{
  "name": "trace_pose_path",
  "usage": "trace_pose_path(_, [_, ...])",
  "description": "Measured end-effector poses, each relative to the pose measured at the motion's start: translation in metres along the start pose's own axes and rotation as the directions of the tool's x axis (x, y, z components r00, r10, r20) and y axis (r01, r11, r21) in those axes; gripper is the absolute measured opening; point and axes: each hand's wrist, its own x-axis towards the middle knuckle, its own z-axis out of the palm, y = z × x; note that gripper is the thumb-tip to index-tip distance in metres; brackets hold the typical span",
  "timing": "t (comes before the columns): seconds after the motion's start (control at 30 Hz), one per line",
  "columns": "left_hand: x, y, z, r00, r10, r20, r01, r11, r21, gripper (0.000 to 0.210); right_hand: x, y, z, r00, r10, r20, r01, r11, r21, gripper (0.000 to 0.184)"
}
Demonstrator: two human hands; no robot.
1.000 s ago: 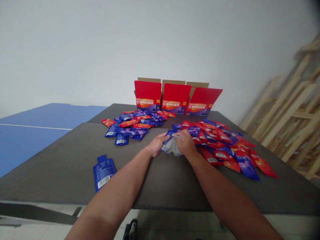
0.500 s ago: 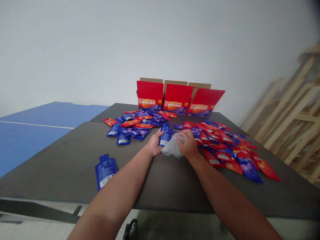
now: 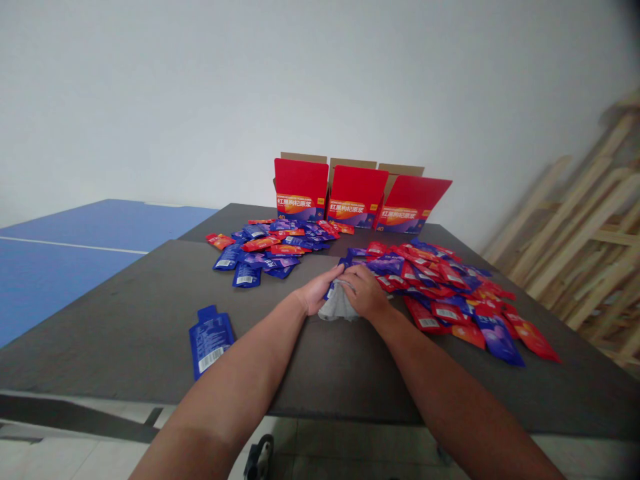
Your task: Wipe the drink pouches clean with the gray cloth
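My left hand is closed around the side of a blue pouch, low over the dark table. A grey-white cloth is bunched in my right hand, which presses it against the pouch's face. Cloth and fingers cover most of the pouch; its narrow top shows above them. Another blue pouch with a barcode lies by itself near my left forearm. To the right of my right hand spreads a pile of red and blue pouches. A second pile of pouches lies beyond my left hand.
Three red cartons with raised flaps stand in a row at the back of the table. A blue table adjoins on the left. Wooden slats lean at the right, and a wheel shows under the table's front edge.
My right hand has moved left with the cloth, onto the pouch in my left hand. The pouch has shifted slightly right and is now mostly covered.
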Motion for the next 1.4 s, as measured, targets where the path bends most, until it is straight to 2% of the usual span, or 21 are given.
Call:
trace_pose_path(0.13, [-0.002, -0.003, 0.001, 0.996, 0.072, 0.049, -0.075, 0.996, 0.053, 0.026, 0.002, 0.007, -0.002, 0.976, 0.15, -0.157, -0.153, 0.988, -0.005, 0.02])
trace_pose_path(0.3, [-0.004, -0.004, -0.001, 0.995, 0.096, 0.021, -0.098, 0.98, 0.171, 0.023, 0.004, 0.02, -0.005, 0.866, 0.362, -0.346, -0.378, 0.925, 0.022, 0.02])
trace_pose_path(0.4, [-0.005, -0.001, -0.002, 0.997, 0.078, 0.01, -0.078, 0.988, 0.13, 0.023, 0.004, 0.025, -0.007, 0.8, 0.449, -0.397, -0.472, 0.881, 0.045, 0.02])
trace_pose_path(0.47, [-0.005, 0.003, -0.004, 0.998, 0.068, 0.01, -0.069, 0.995, 0.071, 0.024, 0.005, 0.025, -0.008, 0.775, 0.469, -0.424, -0.495, 0.867, 0.054, 0.021])
trace_pose_path(0.53, [-0.003, 0.008, -0.006, 0.996, 0.085, 0.004, -0.085, 0.996, 0.004, 0.027, 0.005, 0.022, -0.009, 0.789, 0.437, -0.432, -0.46, 0.886, 0.056, 0.02])
trace_pose_path(0.6, [-0.002, 0.012, -0.008, 0.992, 0.13, -0.009, -0.13, 0.989, -0.064, 0.032, 0.004, 0.016, -0.009, 0.852, 0.345, -0.394, -0.355, 0.934, 0.051, 0.02])
trace_pose_path(0.67, [-0.001, 0.016, -0.01, 0.986, 0.164, -0.028, -0.166, 0.979, -0.12, 0.037, 0.003, 0.007, -0.008, 0.937, 0.201, -0.286, -0.196, 0.98, 0.044, 0.019])
trace_pose_path(0.73, [-0.002, 0.017, -0.01, 0.988, 0.148, -0.047, -0.153, 0.977, -0.151, 0.042, 0.002, -0.003, -0.006, 0.99, 0.04, -0.132, -0.034, 0.998, 0.051, 0.02])
trace_pose_path(0.8, [-0.002, 0.015, -0.008, 0.995, 0.091, -0.041, -0.096, 0.983, -0.158, 0.045, 0.001, -0.013, -0.003, 0.997, -0.082, -0.013, 0.082, 0.994, 0.069, 0.022])
trace_pose_path(0.9, [-0.002, 0.011, -0.003, 0.998, 0.056, 0.01, -0.054, 0.99, -0.13, 0.048, 0.002, -0.022, 0.001, 0.989, -0.147, 0.033, 0.143, 0.986, 0.083, 0.025])
trace_pose_path(1.07, [0.003, 0.003, 0.001, 0.987, 0.142, 0.077, -0.141, 0.99, -0.022, 0.055, 0.003, -0.025, 0.002, 0.999, -0.044, -0.026, 0.046, 0.994, 0.096, 0.023])
trace_pose_path(1.2, [0.005, -0.004, 0.002, 0.993, 0.056, 0.105, -0.062, 0.996, 0.061, 0.067, 0.003, -0.02, 0.002, 0.985, 0.065, -0.159, -0.052, 0.995, 0.087, 0.02])
trace_pose_path(1.27, [0.004, -0.007, 0.002, 0.994, 0.048, 0.095, -0.059, 0.992, 0.114, 0.063, 0.004, -0.015, 0.004, 0.959, 0.154, -0.236, -0.137, 0.987, 0.085, 0.018])
trace_pose_path(1.4, [0.004, -0.009, 0.003, 0.975, 0.198, 0.102, -0.213, 0.964, 0.158, 0.038, 0.005, -0.002, 0.009, 0.853, 0.369, -0.368, -0.344, 0.929, 0.135, 0.016])
